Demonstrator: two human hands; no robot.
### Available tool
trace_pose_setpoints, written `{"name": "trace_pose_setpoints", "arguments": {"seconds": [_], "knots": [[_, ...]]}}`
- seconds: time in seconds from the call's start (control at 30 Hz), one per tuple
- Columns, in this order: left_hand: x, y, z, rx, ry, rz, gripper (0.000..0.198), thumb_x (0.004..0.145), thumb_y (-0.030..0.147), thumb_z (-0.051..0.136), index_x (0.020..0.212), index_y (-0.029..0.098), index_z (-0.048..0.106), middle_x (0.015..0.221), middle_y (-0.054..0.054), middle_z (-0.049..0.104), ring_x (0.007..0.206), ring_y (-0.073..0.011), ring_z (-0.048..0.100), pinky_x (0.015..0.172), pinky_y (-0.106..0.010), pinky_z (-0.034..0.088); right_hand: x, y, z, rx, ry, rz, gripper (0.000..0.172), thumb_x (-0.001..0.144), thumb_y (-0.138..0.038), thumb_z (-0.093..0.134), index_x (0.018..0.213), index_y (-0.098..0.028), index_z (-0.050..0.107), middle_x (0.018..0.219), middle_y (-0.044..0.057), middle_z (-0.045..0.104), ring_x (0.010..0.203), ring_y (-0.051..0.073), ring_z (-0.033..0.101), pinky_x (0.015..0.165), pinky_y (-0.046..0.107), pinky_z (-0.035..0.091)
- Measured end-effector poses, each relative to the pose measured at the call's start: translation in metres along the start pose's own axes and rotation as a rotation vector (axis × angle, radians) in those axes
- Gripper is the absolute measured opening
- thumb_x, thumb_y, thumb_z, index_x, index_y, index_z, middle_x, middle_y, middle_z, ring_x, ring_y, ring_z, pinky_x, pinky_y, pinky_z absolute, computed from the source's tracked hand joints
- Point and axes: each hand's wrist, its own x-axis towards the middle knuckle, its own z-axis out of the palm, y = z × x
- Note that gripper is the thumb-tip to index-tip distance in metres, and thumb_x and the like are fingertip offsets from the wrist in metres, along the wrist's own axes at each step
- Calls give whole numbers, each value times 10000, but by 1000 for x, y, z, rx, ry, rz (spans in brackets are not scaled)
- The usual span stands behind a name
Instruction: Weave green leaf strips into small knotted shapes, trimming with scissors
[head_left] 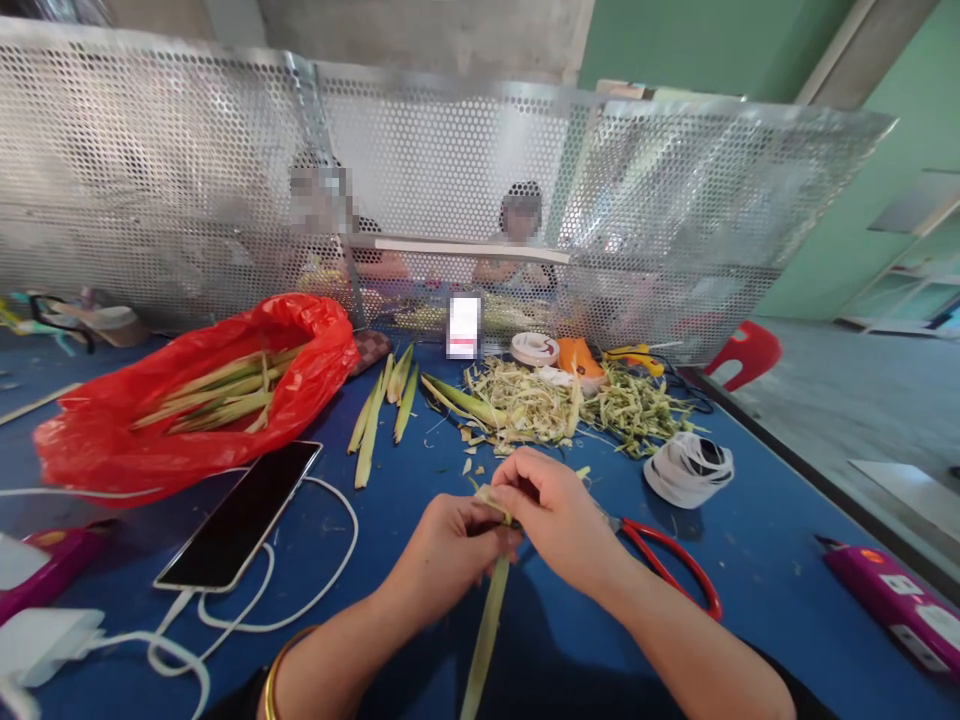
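A long pale green leaf strip (486, 640) hangs down from between my fingers toward the near edge of the view. My left hand (454, 545) pinches it from the left side, and my right hand (551, 515) holds its upper end, where it looks folded or bent. The fingertips of both hands meet around that end, so its exact shape is partly hidden. Just right of my right hand lie red-handled scissors (679, 570), their blades mostly covered by the hand. Beyond my hands are several loose leaf pieces (367, 430) and a heap of pale leaf scraps (529, 405).
A red plastic bag (97, 440) of leaves lies at left, with a corded phone (240, 520) before it. A white ribbon roll (688, 470) and purple hot glue gun (892, 605) sit at right. A perforated metal screen (442, 150) rises behind; two people sit beyond it.
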Motion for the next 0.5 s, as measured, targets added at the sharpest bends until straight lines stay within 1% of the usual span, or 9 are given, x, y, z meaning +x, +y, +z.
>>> {"name": "trace_pose_setpoints", "arguments": {"seconds": [0.07, 0.2, 0.27, 0.33, 0.43, 0.5], "knots": [[-1, 1, 0, 15, -3, 9, 211, 726, 253, 555, 573, 131, 632, 463, 38, 478, 425, -79, 410, 431, -199, 331, 2, -3, 0, 20, -46, 24, 122, 787, -142, 550, 673, -185, 548, 665, -31, 535, 619, 107, 489, 572, 223, 363], [-2, 3, 2, 32, -34, -11, 237, 731, 264, 545, 547, 135, 618, 455, 34, 476, 413, -77, 390, 432, -204, 317, 11, -3, -2, 9, -197, 80, 98, 758, -159, 548, 670, -189, 577, 583, -44, 536, 535, 96, 469, 502, 211, 331], [-2, 3, 2, 36, -54, -34, 231, 729, 273, 554, 573, 128, 643, 470, 28, 492, 419, -78, 392, 437, -206, 321, 18, -1, -2, -16, -213, 92, 94, 735, -157, 552, 652, -186, 585, 569, -40, 542, 522, 95, 464, 478, 208, 316], [-3, 3, 2, 37, -73, -39, 207, 727, 266, 561, 634, 122, 676, 516, 17, 532, 444, -82, 412, 453, -206, 332, 25, 2, 1, 10, -201, 121, 94, 721, -151, 554, 634, -181, 577, 551, -38, 538, 492, 88, 460, 457, 204, 309], [-3, -1, 2, 44, -122, -38, 197, 728, 256, 569, 716, 117, 709, 559, 10, 559, 478, -85, 422, 471, -205, 334, 33, 4, 7, 231, -207, 241, 90, 744, -175, 532, 656, -186, 527, 485, -60, 505, 374, 70, 450, 396, 194, 305], [-3, -2, 2, 39, -155, -58, 201, 728, 257, 574, 750, 117, 717, 570, 8, 566, 484, -84, 420, 471, -204, 327, 35, 3, 9, 432, -166, 298, 100, 779, -225, 513, 686, -192, 496, 450, -72, 488, 348, 83, 496, 377, 187, 330]]}}
